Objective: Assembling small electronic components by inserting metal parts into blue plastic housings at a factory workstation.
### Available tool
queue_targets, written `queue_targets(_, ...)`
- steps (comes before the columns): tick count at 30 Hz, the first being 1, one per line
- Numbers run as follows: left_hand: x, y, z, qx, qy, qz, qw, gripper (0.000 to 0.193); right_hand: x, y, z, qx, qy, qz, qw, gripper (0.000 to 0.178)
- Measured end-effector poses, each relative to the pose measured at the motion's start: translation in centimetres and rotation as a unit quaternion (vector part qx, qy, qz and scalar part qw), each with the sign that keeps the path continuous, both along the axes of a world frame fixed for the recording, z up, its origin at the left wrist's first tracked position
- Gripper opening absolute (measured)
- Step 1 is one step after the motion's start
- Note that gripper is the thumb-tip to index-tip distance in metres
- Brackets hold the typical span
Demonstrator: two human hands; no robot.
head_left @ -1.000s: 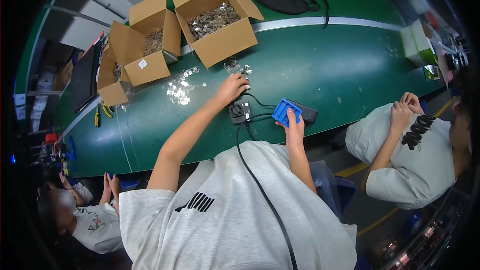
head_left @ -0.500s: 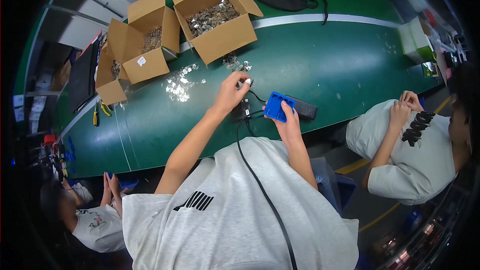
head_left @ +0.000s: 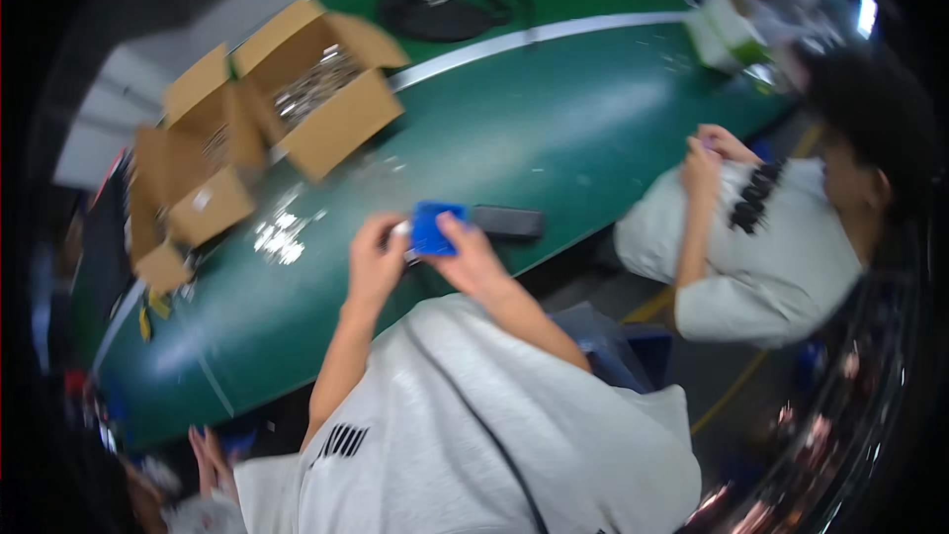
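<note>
A blue plastic holder (head_left: pixel 431 227) with compartments, smeared by motion now, is gripped in my right hand (head_left: pixel 473 259), thumb on its face. My left hand (head_left: pixel 374 259) is closed at the holder's left edge, a white cover on one fingertip. What its fingers pinch, if anything, is too blurred to make out. A black oblong case (head_left: pixel 507 222) lies on the table just right of the holder. Small shiny metal pieces (head_left: pixel 284 232) are scattered left of my hands, and a fainter patch of metal pieces (head_left: pixel 384 174) lies beyond them.
Cardboard boxes (head_left: pixel 336 127) holding metal pieces stand at the far left of the green table (head_left: pixel 554 129). A black bag (head_left: pixel 435 5) lies at the back. Yellow-handled tools (head_left: pixel 153 311) lie at the left. A co-worker (head_left: pixel 761 247) sits on the right; another person's hands (head_left: pixel 210 450) show lower left.
My left hand has come from the metal pieces to the blue holder's edge. The view has swung, so the table and boxes appear shifted left. My right hand still grips the holder.
</note>
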State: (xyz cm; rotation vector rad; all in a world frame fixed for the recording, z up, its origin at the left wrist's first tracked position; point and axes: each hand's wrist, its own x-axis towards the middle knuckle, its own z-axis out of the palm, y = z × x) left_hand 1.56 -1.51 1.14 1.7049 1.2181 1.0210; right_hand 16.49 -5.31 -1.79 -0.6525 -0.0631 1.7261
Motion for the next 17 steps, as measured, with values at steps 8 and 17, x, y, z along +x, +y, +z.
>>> queue_targets(8,-1.9,-0.3,0.0,-0.224,-0.124,-0.106,0.961,0.012,1.1,-0.5,0.9,0.006,0.011,0.091,0.996,0.039)
queue_targets(17,-2.5,1.8,-3.7,-0.230,-0.159,-0.065,0.958,0.022,1.2,1.2,-0.6,0.005,0.036,0.117,0.992,0.042)
